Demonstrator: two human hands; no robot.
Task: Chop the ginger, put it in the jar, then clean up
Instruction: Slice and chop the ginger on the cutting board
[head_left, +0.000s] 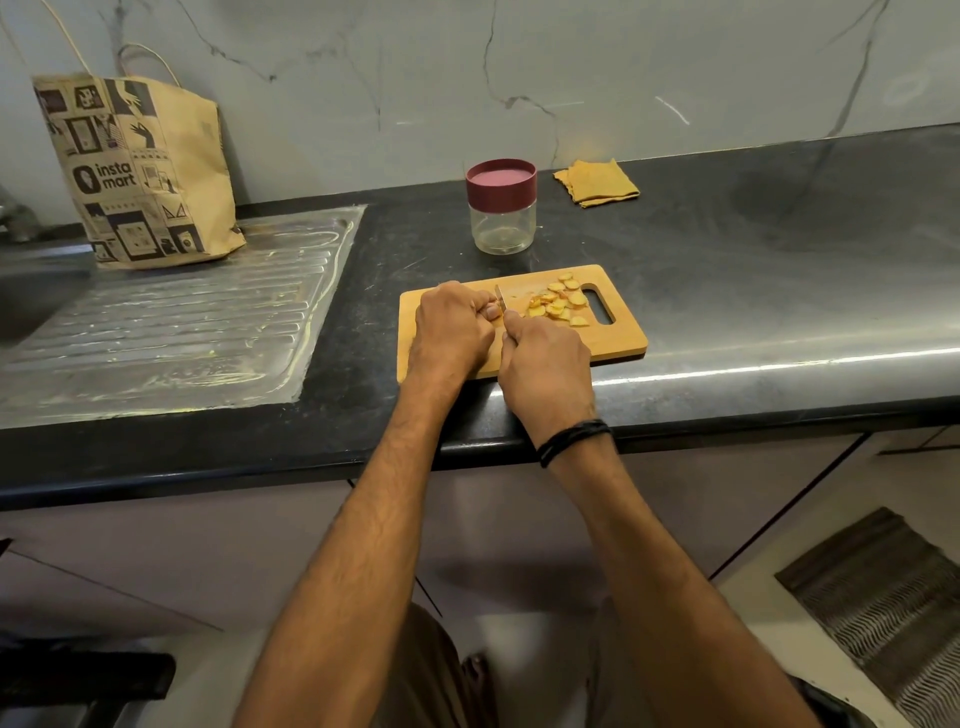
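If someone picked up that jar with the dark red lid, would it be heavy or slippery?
Probably light: the jar looks clear and empty. Its smooth body, perhaps glass, could slip or break if dropped. Squat and upright on the counter, it would likelier slide than tip when pushed.

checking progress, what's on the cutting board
Ginger slices near the handle slot of the cutting board; the right hand grips a knife, blade showing. Whatever the left hand holds is covered by its curled fingers.
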